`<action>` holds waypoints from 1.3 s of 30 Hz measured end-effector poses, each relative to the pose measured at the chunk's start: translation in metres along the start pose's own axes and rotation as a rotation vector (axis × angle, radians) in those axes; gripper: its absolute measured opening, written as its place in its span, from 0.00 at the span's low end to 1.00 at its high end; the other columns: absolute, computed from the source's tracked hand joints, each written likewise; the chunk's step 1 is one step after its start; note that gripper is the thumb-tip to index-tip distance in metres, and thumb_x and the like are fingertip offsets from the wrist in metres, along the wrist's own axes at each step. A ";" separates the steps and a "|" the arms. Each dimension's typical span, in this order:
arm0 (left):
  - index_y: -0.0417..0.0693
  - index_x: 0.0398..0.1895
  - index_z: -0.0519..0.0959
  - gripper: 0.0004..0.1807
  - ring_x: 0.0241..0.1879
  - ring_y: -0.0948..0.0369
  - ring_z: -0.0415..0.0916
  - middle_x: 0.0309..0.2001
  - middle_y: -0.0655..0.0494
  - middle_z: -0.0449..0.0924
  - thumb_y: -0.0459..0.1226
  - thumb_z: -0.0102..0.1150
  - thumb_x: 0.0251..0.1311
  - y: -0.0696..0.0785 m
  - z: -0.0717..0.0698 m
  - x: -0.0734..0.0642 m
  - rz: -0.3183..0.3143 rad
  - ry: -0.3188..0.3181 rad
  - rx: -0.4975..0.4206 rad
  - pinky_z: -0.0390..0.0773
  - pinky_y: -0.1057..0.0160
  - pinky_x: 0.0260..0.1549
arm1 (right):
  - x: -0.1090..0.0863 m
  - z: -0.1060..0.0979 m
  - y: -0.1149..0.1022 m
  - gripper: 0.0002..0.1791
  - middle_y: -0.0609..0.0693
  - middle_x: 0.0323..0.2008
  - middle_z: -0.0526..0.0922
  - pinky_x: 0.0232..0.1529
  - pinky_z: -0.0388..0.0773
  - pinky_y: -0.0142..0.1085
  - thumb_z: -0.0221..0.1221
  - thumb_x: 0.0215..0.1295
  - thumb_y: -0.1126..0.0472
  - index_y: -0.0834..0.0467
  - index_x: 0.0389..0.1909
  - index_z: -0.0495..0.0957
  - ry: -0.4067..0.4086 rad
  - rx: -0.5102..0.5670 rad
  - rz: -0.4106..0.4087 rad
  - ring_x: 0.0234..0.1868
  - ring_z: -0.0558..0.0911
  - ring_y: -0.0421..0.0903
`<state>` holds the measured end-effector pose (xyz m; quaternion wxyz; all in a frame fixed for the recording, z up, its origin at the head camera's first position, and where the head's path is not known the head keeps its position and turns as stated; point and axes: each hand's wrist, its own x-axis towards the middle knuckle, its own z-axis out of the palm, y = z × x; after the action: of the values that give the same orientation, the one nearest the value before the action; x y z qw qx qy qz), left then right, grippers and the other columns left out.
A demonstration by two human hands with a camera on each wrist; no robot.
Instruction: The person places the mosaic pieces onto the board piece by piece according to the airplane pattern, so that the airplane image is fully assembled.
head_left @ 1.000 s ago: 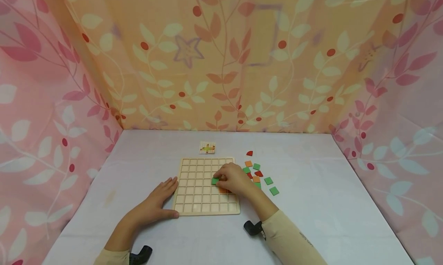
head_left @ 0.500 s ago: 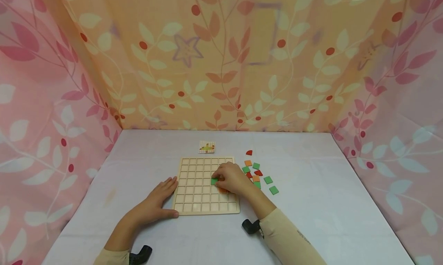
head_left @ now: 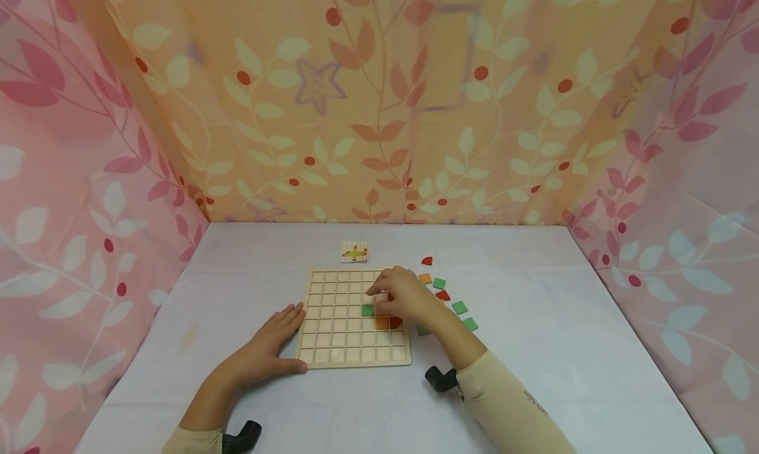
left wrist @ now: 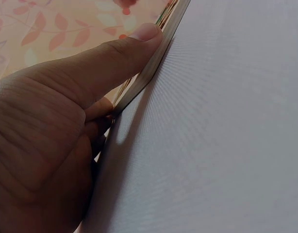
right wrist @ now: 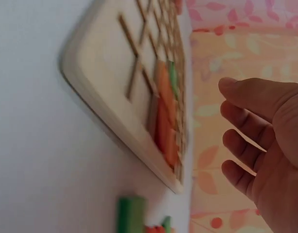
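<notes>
A wooden grid board [head_left: 332, 342] lies on the white table. One green square tile [head_left: 367, 310] sits in a cell right of its middle, with an orange tile [head_left: 382, 323] and a red piece [head_left: 395, 323] in the row below. My left hand [head_left: 269, 342] rests at the board's left edge, fingers extended and the thumb touching the front left corner; the left wrist view shows the thumb [left wrist: 146, 33] against the rim. Above the board's right side hovers my right hand [head_left: 409, 302], holding nothing, its fingers loosely bent. It partly covers the board and some pieces.
Loose pieces lie right of the board, among them an orange tile [head_left: 425, 279], several green tiles [head_left: 459, 307] and a red quarter-round piece [head_left: 427, 261]. A small pattern card [head_left: 354, 252] lies behind the board. Patterned curtains [head_left: 379, 111] enclose the table's back and sides.
My right hand has let go of the green tile, which stays in its cell. It has lifted and shifted slightly right, uncovering the red piece. My left hand has not moved.
</notes>
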<state>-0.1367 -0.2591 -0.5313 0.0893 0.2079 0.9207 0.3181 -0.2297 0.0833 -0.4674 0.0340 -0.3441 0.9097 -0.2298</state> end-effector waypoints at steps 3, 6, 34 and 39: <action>0.42 0.81 0.54 0.64 0.82 0.46 0.40 0.83 0.52 0.46 0.62 0.74 0.47 0.000 0.000 0.000 0.009 0.004 0.003 0.23 0.82 0.69 | -0.011 -0.021 -0.002 0.13 0.43 0.48 0.84 0.60 0.73 0.48 0.68 0.65 0.59 0.52 0.50 0.88 0.030 0.021 -0.023 0.54 0.77 0.47; 0.41 0.81 0.54 0.64 0.82 0.46 0.40 0.83 0.51 0.46 0.61 0.75 0.47 0.000 -0.001 0.000 0.020 0.006 0.002 0.23 0.82 0.69 | -0.023 -0.038 0.001 0.13 0.42 0.48 0.84 0.63 0.72 0.49 0.69 0.65 0.58 0.50 0.50 0.88 0.054 0.003 -0.040 0.56 0.77 0.47; 0.41 0.81 0.54 0.65 0.82 0.46 0.40 0.83 0.51 0.47 0.64 0.73 0.46 -0.002 0.000 -0.001 0.020 0.012 0.017 0.22 0.82 0.69 | -0.139 -0.072 0.068 0.16 0.44 0.52 0.84 0.63 0.76 0.57 0.70 0.64 0.62 0.48 0.52 0.87 0.178 0.049 0.170 0.60 0.77 0.51; 0.43 0.81 0.53 0.65 0.82 0.47 0.40 0.83 0.52 0.46 0.64 0.73 0.47 -0.001 0.000 0.000 0.007 0.007 0.014 0.22 0.82 0.69 | -0.150 -0.065 0.079 0.15 0.44 0.52 0.84 0.63 0.76 0.58 0.69 0.65 0.61 0.50 0.52 0.87 0.174 0.086 0.224 0.61 0.76 0.51</action>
<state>-0.1365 -0.2596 -0.5319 0.0835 0.2108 0.9223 0.3129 -0.1778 0.2571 -0.4592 -0.0051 -0.2173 0.9313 -0.2922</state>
